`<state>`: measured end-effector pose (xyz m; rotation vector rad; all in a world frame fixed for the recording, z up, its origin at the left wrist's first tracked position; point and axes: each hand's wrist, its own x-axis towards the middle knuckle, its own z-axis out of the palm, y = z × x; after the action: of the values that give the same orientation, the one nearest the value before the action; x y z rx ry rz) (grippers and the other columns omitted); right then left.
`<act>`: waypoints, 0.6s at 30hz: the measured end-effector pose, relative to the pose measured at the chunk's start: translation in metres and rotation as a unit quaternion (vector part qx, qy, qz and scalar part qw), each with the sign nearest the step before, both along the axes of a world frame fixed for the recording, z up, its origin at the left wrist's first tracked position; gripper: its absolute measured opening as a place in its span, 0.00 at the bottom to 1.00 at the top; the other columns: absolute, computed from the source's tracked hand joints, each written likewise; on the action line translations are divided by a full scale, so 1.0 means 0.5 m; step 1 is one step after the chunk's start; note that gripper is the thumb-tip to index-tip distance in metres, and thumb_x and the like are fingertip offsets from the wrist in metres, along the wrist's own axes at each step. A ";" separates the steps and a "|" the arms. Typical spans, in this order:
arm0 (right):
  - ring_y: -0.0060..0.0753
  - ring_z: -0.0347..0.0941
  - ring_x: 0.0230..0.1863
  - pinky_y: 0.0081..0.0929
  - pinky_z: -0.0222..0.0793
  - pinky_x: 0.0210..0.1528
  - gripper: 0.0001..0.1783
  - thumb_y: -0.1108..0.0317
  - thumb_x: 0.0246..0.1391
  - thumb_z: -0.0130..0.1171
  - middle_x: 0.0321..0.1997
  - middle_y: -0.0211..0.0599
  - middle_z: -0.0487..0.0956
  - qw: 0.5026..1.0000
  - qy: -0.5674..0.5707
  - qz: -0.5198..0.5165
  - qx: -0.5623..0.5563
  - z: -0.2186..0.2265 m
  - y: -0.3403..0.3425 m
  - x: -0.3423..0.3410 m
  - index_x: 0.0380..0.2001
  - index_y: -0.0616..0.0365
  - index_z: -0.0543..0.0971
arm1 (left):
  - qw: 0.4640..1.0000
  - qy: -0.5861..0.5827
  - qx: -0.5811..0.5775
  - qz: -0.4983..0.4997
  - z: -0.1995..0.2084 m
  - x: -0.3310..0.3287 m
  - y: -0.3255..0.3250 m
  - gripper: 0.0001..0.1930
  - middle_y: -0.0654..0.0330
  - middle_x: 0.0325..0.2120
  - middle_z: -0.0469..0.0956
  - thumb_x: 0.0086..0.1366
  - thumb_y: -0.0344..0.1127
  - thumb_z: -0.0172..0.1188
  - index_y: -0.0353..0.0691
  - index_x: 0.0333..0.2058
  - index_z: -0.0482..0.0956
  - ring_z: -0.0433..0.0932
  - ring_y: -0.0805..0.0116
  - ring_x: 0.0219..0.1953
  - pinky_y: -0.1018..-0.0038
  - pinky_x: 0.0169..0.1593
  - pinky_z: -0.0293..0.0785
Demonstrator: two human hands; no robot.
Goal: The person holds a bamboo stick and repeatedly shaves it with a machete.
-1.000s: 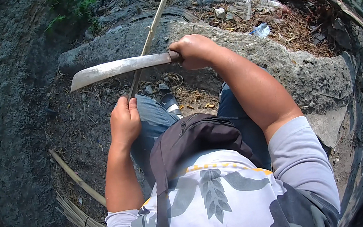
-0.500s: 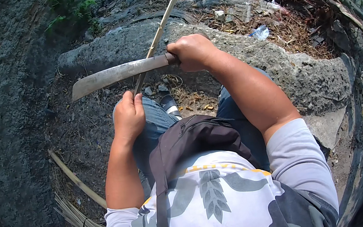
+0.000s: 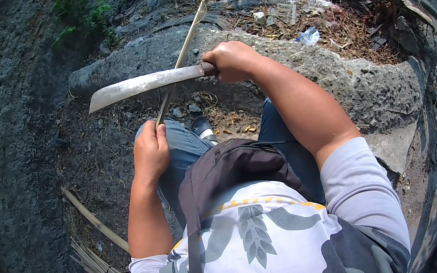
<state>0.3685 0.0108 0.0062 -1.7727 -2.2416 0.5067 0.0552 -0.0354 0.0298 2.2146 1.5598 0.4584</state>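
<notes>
A long machete (image 3: 145, 83) lies sideways across the view, its worn grey blade pointing left. My right hand (image 3: 235, 61) is closed round its dark handle. A pale, narrow strip, bamboo by its look (image 3: 190, 36), slants from my lap up and away to the right. My left hand (image 3: 151, 150) grips its near end, thumb along the strip, close above my left knee. The blade crosses over the strip partway along and hides a short piece of it. Whether the edge bites into the strip I cannot tell.
A rough stone ledge (image 3: 344, 69) runs in front of my knees, with dry litter and a clear plastic cup (image 3: 309, 36) on it. To my left lie a curved pole (image 3: 94, 218) and a tied bundle of thin sticks (image 3: 99, 267). A dark wall (image 3: 3, 168) stands farther left.
My left hand has drawn back slightly toward me, and the strip has come with it, its far tip now in view. The machete stays nearly in place, its tip slightly higher.
</notes>
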 end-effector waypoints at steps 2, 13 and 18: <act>0.50 0.83 0.47 0.47 0.79 0.50 0.19 0.68 0.42 0.65 0.41 0.41 0.86 1.000 0.019 -0.010 0.003 -0.006 0.003 0.007 0.42 0.44 0.85 | 0.999 -0.052 -0.013 -0.004 0.000 -0.008 0.000 0.12 0.42 0.29 0.81 0.76 0.38 0.53 0.32 0.41 0.76 0.80 0.40 0.32 0.56 0.37 0.73; 0.50 0.83 0.48 0.46 0.80 0.49 0.18 0.69 0.43 0.64 0.41 0.40 0.86 0.999 -0.010 -0.046 0.007 -0.001 -0.001 -0.024 0.42 0.42 0.85 | 1.000 -0.001 -0.024 -0.002 0.015 0.022 0.028 0.12 0.41 0.30 0.82 0.77 0.38 0.53 0.33 0.41 0.76 0.81 0.38 0.35 0.53 0.38 0.74; 0.55 0.82 0.44 0.50 0.77 0.45 0.14 0.71 0.44 0.62 0.36 0.46 0.85 0.997 0.045 -0.049 0.032 -0.005 0.014 0.020 0.37 0.49 0.83 | 0.999 0.037 0.007 -0.029 0.001 0.027 0.035 0.12 0.43 0.28 0.81 0.77 0.39 0.53 0.34 0.40 0.76 0.81 0.39 0.33 0.53 0.37 0.73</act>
<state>0.3787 0.0176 0.0039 -1.7799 -2.0756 0.4788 0.0687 -0.0181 0.0305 2.3054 1.5288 0.3748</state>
